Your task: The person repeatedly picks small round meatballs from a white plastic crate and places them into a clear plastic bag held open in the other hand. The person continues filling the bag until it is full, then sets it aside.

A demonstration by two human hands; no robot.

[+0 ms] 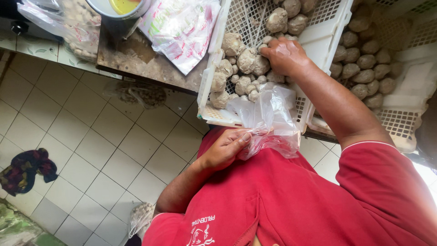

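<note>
At frame centre the left hand [225, 148] pinches a clear plastic bag [268, 120] open below the white crate [318, 41], while the right hand [284, 57] closes on meatballs [248, 61] above it

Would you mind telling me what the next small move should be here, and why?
Probably carry the balls under the right hand across into the clear plastic bag. That hand rests on the pale round balls in the white crate, while the left hand pinches the bag at the crate's near edge.
</note>
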